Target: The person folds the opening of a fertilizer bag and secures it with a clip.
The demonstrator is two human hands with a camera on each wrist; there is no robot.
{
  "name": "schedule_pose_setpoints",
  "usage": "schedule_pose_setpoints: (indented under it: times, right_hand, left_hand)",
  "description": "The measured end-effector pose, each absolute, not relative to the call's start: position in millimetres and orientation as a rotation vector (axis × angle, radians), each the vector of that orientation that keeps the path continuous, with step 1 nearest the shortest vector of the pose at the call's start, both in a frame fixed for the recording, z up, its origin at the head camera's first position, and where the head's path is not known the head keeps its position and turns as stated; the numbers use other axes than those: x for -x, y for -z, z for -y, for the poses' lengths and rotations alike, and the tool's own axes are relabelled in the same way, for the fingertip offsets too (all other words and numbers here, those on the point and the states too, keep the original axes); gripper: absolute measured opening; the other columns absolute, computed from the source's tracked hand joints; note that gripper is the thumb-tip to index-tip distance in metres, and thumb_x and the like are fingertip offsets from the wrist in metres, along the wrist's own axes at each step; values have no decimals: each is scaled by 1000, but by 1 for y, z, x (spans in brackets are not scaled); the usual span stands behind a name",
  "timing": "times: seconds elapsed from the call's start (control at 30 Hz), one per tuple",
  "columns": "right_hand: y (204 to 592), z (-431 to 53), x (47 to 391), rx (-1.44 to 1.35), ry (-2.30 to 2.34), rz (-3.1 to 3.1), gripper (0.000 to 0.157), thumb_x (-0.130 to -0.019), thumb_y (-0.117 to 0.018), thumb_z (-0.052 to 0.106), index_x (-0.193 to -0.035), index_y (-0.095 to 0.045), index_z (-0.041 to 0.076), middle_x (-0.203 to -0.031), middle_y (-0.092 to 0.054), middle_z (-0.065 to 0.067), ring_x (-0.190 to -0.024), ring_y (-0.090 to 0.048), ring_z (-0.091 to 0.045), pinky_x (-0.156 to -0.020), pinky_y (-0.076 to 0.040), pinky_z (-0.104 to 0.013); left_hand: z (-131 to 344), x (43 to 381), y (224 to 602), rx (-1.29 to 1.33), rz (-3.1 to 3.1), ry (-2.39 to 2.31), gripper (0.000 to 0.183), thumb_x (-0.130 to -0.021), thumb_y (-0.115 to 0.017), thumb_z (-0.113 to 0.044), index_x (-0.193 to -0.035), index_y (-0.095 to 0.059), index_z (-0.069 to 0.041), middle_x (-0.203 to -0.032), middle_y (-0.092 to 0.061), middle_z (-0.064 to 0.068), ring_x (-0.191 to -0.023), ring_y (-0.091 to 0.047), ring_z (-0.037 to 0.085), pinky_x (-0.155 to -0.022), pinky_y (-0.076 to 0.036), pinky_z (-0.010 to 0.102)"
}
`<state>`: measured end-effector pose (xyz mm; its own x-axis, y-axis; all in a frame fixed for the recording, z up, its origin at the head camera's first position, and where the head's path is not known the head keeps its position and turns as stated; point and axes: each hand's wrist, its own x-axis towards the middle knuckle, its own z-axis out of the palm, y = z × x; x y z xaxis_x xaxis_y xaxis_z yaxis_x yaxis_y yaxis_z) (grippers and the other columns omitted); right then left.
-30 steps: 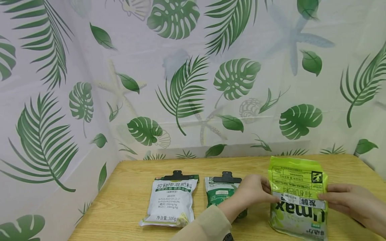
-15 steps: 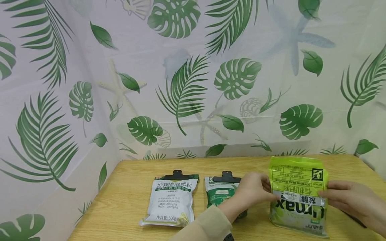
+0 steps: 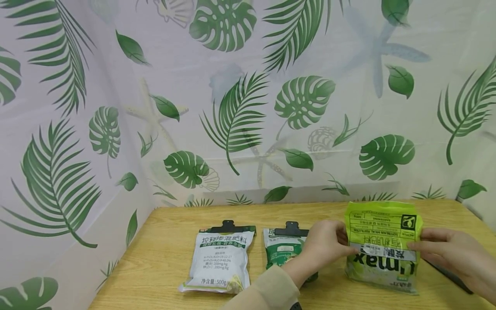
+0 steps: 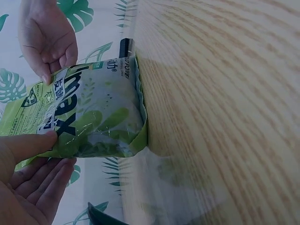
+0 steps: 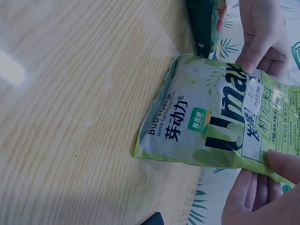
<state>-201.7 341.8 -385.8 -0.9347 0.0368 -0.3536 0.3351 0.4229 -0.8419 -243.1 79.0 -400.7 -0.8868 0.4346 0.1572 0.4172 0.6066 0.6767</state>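
A green-and-white fertilizer bag (image 3: pixel 381 241) stands at the table's right side, its large print upside down in the head view. My left hand (image 3: pixel 323 245) pinches one side edge, thumb on the printed face and fingers behind. At the opposite edge my right hand (image 3: pixel 453 254) grips in the same way. In the left wrist view the bag's lower end (image 4: pixel 136 126) meets or nearly meets the tabletop. Beside my right hand lies a slim black object (image 3: pixel 449 275), partly hidden, similar to the bag clips on the other bags.
A white fertilizer bag (image 3: pixel 218 262) with a black clip (image 3: pixel 227 226) lies left of centre. Next to it is a green-and-white bag (image 3: pixel 284 252) with another black clip (image 3: pixel 291 229), partly behind my left forearm. A leaf-patterned cloth (image 3: pixel 248 107) hangs behind the wooden table (image 3: pixel 135 267).
The fertilizer bag's lower end has swung away from me, so the bag stands more upright. Both hands keep their hold almost in place. The other two bags have not moved.
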Motion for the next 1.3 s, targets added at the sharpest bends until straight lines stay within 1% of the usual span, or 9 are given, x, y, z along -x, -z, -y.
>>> schedule_pose_setpoints:
  times: [0.03,0.1,0.13,0.27,0.5,0.77,1.0,1.1,1.3]
  right_hand:
    - [386,-342,202,-318,1534,-2405,85,-84,-72,35,-137,-33,-18,-114,-64,-12,-90,-64,-11,-84,-53,-36]
    - [387,-343,203,-307,1574,-2413,75,-82,-74,33,-132,-44,-14,-101,-66,6,-85,-63,-4,-82,-54,-35]
    - [387,-343,203,-301,1577,-2416,72,-82,-74,33,-130,-46,-13,-100,-66,8,-84,-63,-3,-82,-54,-35]
    - [388,-343,204,-302,1603,-2429,68,-81,-75,31,-128,-51,-12,-97,-69,7,-82,-64,-2,-79,-55,-33]
    - [386,-341,206,-298,1557,-2480,74,-81,-75,34,-129,-47,-14,-97,-69,7,-81,-63,-1,-77,-55,-32]
    - [384,-339,205,-305,1520,-2502,79,-81,-74,35,-133,-42,-14,-100,-68,5,-82,-63,-2,-79,-55,-34]
    - [386,-340,202,-311,1476,-2549,72,-80,-74,40,-127,-52,-10,-100,-67,7,-81,-57,3,-80,-54,-39]
    - [389,-341,202,-301,1444,-2576,72,-79,-74,44,-126,-54,-7,-102,-69,5,-82,-55,3,-81,-52,-42]
    - [392,-344,202,-294,1393,-2600,72,-78,-73,48,-124,-57,-4,-102,-69,3,-85,-55,-1,-81,-50,-43]
  left_hand:
    - [-79,243,401,-743,-2800,-1169,22,-71,-84,-29,-74,-63,-23,-71,-57,-17,-62,-51,-4,-56,-44,14]
    - [-78,243,401,-750,-2804,-1177,22,-71,-83,-30,-75,-63,-23,-72,-58,-17,-63,-52,-5,-56,-44,13]
    - [-78,243,401,-754,-2808,-1179,22,-71,-83,-30,-75,-63,-23,-72,-58,-17,-63,-52,-5,-56,-44,13]
    - [-78,243,401,-764,-2817,-1189,21,-71,-84,-29,-76,-64,-23,-72,-60,-17,-62,-52,-6,-56,-44,12]
    - [-76,242,402,-790,-2840,-1189,24,-70,-84,-30,-72,-61,-22,-70,-59,-17,-60,-50,-6,-54,-42,11]
    - [-76,243,403,-837,-2838,-1180,24,-71,-83,-31,-73,-60,-23,-69,-57,-18,-60,-49,-7,-54,-42,10]
    - [-74,241,404,-858,-2824,-1181,23,-71,-83,-31,-76,-61,-24,-71,-58,-19,-61,-50,-9,-55,-42,9]
    - [-74,239,403,-853,-2825,-1184,23,-72,-83,-31,-77,-61,-24,-72,-59,-18,-62,-51,-9,-56,-42,9]
    - [-73,237,404,-880,-2821,-1181,22,-73,-82,-31,-83,-63,-24,-74,-58,-18,-63,-51,-10,-56,-43,9]
